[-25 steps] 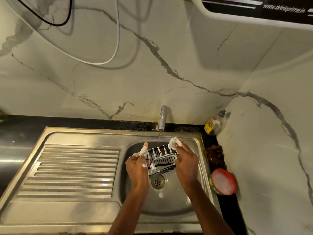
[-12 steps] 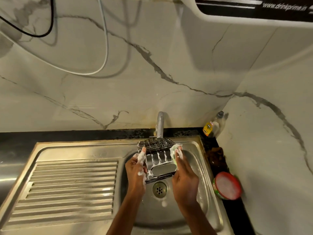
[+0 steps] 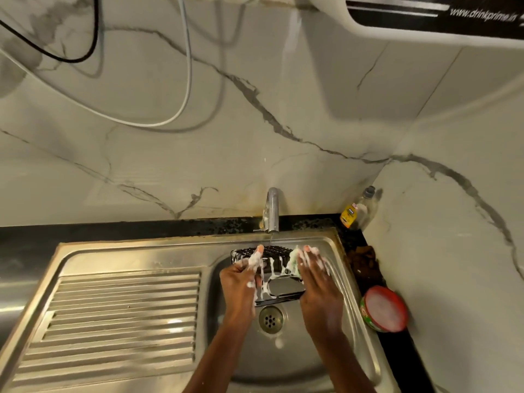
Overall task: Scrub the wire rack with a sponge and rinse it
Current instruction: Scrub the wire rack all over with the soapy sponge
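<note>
A black wire rack (image 3: 276, 275) streaked with white foam is held over the sink basin (image 3: 289, 355), just under the tap (image 3: 272, 211). My left hand (image 3: 241, 285) grips its left side, one foamy finger pointing up along the mesh. My right hand (image 3: 317, 285) holds a soapy green sponge (image 3: 293, 262) against the rack's right side, fingers extended over it. A thin stream of water falls from the tap onto the rack's back edge.
A ribbed steel draining board (image 3: 119, 316) lies to the left. The drain (image 3: 270, 319) sits below the rack. On the black counter at right stand a dish-soap bottle (image 3: 357, 209), a brown scrub pad (image 3: 365, 259) and a round red-rimmed soap tub (image 3: 384, 309).
The rack has been turned and raised nearer the tap, so its mesh side now faces up at the back. Both hands moved up with it, and the sponge stays on the right side.
</note>
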The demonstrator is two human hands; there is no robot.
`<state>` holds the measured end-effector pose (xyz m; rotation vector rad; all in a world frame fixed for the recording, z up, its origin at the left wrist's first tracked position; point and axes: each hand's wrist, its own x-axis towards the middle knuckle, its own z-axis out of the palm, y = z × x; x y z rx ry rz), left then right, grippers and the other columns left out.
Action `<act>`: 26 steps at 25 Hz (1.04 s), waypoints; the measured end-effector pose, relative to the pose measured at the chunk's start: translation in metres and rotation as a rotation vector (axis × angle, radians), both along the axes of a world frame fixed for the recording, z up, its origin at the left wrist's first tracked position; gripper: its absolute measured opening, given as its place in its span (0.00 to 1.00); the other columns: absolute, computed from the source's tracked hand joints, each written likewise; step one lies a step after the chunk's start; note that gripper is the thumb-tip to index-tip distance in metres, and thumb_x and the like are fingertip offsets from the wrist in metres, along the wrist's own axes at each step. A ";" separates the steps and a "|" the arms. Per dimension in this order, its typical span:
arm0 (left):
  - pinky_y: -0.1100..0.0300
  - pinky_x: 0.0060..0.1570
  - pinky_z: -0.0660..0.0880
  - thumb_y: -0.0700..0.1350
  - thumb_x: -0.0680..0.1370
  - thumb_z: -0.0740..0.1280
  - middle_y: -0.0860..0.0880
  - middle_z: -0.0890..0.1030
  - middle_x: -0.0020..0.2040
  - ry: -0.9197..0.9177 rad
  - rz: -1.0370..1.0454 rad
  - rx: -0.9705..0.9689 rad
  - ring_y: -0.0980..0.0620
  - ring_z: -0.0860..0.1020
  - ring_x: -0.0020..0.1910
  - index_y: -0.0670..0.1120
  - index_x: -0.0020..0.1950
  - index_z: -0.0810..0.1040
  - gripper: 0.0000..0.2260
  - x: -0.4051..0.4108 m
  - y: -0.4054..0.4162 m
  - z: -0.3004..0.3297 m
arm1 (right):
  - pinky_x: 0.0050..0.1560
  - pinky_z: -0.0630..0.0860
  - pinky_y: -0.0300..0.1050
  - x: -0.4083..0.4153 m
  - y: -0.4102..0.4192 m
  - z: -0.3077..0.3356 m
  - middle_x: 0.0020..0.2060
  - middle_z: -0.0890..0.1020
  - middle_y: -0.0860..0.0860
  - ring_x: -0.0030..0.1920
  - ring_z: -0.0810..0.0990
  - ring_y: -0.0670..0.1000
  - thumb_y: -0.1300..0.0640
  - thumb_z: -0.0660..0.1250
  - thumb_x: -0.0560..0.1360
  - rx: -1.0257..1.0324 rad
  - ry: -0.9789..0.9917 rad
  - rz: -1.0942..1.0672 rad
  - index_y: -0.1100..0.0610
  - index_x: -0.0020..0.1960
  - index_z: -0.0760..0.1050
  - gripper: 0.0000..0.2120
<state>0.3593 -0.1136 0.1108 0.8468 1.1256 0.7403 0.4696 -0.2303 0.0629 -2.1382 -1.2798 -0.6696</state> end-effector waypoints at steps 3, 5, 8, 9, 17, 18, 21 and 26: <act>0.56 0.28 0.71 0.49 0.77 0.75 0.43 0.81 0.33 -0.021 0.022 -0.007 0.44 0.75 0.32 0.46 0.38 0.87 0.10 -0.005 0.001 -0.004 | 0.59 0.81 0.50 -0.033 0.016 -0.001 0.66 0.78 0.57 0.66 0.77 0.56 0.73 0.56 0.74 -0.008 0.091 0.082 0.61 0.64 0.78 0.23; 0.57 0.28 0.71 0.47 0.79 0.73 0.44 0.81 0.33 -0.008 0.019 0.000 0.45 0.75 0.32 0.44 0.42 0.86 0.09 -0.011 0.002 -0.007 | 0.61 0.79 0.48 -0.029 0.009 0.000 0.65 0.79 0.56 0.67 0.78 0.55 0.72 0.56 0.75 -0.050 0.059 0.156 0.59 0.65 0.78 0.23; 0.62 0.25 0.71 0.43 0.81 0.70 0.47 0.80 0.33 0.014 0.058 -0.037 0.52 0.74 0.30 0.38 0.50 0.84 0.08 -0.016 0.004 -0.005 | 0.52 0.81 0.40 0.005 -0.007 0.019 0.64 0.80 0.56 0.59 0.83 0.54 0.68 0.55 0.75 0.063 0.319 -0.008 0.56 0.68 0.74 0.24; 0.62 0.28 0.73 0.43 0.81 0.69 0.48 0.81 0.37 0.024 0.083 -0.066 0.54 0.75 0.32 0.40 0.52 0.84 0.07 -0.018 0.004 -0.003 | 0.51 0.81 0.38 0.002 -0.007 0.020 0.64 0.80 0.56 0.57 0.83 0.52 0.69 0.55 0.75 0.077 0.357 0.001 0.57 0.68 0.74 0.24; 0.53 0.54 0.77 0.46 0.80 0.71 0.46 0.85 0.55 -0.075 0.169 -0.138 0.49 0.81 0.54 0.47 0.56 0.84 0.07 -0.020 0.001 0.004 | 0.62 0.78 0.45 -0.042 -0.030 0.010 0.66 0.76 0.55 0.64 0.79 0.56 0.69 0.55 0.71 0.036 0.227 0.030 0.63 0.63 0.79 0.24; 0.54 0.57 0.77 0.45 0.81 0.70 0.48 0.84 0.59 -0.120 0.163 -0.162 0.52 0.81 0.56 0.49 0.58 0.84 0.07 -0.018 0.001 0.007 | 0.60 0.80 0.49 -0.055 -0.016 0.014 0.66 0.76 0.56 0.64 0.80 0.57 0.69 0.56 0.73 0.039 0.258 0.050 0.63 0.62 0.80 0.22; 0.65 0.52 0.79 0.41 0.84 0.66 0.44 0.82 0.63 -0.187 0.130 -0.223 0.61 0.82 0.45 0.41 0.66 0.81 0.12 -0.011 0.000 0.007 | 0.68 0.73 0.54 -0.091 -0.007 0.005 0.69 0.76 0.58 0.70 0.74 0.57 0.70 0.58 0.76 -0.041 -0.032 0.357 0.63 0.64 0.79 0.21; 0.64 0.28 0.74 0.44 0.82 0.69 0.48 0.78 0.37 -0.047 0.180 -0.241 0.52 0.72 0.34 0.45 0.45 0.83 0.07 -0.007 -0.005 0.007 | 0.46 0.84 0.50 -0.038 -0.023 0.004 0.66 0.76 0.57 0.63 0.80 0.58 0.70 0.54 0.79 0.060 0.135 0.036 0.62 0.63 0.78 0.19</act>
